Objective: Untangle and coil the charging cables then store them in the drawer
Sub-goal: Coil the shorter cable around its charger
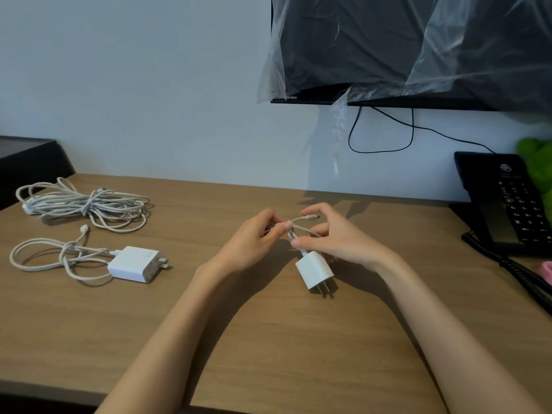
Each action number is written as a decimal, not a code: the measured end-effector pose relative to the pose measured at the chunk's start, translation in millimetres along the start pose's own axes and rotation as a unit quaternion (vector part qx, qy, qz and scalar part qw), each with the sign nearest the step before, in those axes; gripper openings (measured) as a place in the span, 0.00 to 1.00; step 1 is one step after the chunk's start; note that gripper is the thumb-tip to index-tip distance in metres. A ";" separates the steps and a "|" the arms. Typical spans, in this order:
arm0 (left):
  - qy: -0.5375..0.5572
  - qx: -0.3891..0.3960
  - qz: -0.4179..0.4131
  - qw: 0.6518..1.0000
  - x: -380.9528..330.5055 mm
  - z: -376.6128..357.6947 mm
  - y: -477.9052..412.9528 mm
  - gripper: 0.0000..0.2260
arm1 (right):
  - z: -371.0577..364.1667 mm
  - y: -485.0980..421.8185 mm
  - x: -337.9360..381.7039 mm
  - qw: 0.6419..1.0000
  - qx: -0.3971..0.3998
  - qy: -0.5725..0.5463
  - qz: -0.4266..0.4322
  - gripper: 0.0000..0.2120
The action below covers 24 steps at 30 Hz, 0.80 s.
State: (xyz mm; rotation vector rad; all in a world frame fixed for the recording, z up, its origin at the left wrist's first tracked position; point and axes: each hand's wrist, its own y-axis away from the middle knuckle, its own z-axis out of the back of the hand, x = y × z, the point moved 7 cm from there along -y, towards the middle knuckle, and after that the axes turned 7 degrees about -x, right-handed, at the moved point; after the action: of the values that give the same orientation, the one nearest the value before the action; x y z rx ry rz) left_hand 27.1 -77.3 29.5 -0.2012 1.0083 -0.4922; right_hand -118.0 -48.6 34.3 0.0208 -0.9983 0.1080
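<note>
White against brown wood: grips a short charging cable [301, 220] bunched over the middle of the desk [268, 339], left hand [254, 243] pinching the strands at their waist, right hand [334, 237] just beside it nipping them between thumb and fingertips. Dangles its small plug [315, 271] under the right hand, prongs toward the near edge. Shows, well apart at far left, a large cable bundle [86, 204] and a second cable [59, 256] on a bigger charger [136, 264]; at right, a black phone [513, 201].
</note>
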 end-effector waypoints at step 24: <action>-0.302 0.093 -0.081 0.945 31.3 23.8 9.9 0.17 | -28.0 -6.4 6.4 0.923 -0.136 0.327 0.148 0.18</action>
State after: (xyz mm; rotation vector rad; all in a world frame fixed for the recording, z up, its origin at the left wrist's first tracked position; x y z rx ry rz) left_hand 63.9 -85.2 14.4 -0.2484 0.3427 -0.6227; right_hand -90.5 -52.6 24.7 -0.4001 -0.3311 0.2349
